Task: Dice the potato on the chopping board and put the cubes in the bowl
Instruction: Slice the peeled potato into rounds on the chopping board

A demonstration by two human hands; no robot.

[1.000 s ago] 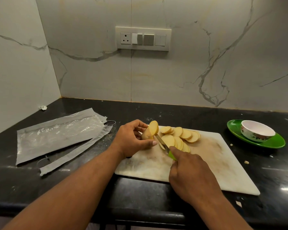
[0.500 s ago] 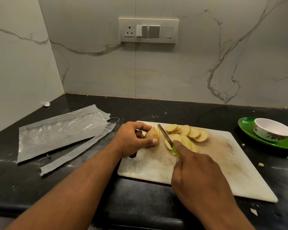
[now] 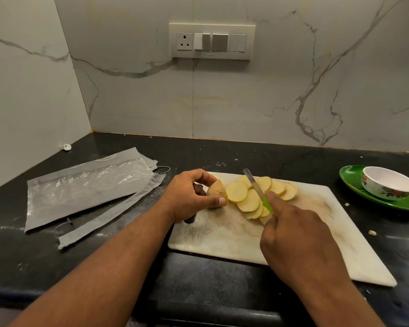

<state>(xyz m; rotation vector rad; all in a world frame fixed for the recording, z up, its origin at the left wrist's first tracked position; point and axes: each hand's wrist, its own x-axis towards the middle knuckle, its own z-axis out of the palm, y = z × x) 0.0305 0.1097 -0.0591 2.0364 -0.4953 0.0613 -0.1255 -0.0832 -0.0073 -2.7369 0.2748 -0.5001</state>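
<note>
A black counter (image 3: 104, 267) fills the lower frame, with the white chopping board (image 3: 316, 244) at centre right. The left hand (image 3: 187, 197) pinches the potato end (image 3: 217, 190) at the board's upper left, beside fanned slices (image 3: 248, 199). The right hand (image 3: 300, 241) grips a green-handled knife (image 3: 257, 190), its blade over the slices. The bowl (image 3: 387, 185) sits on a green plate (image 3: 350, 180) at right.

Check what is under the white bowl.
The white bowl sits on a green plate on the black counter. The plate's middle is covered by the bowl.
</note>
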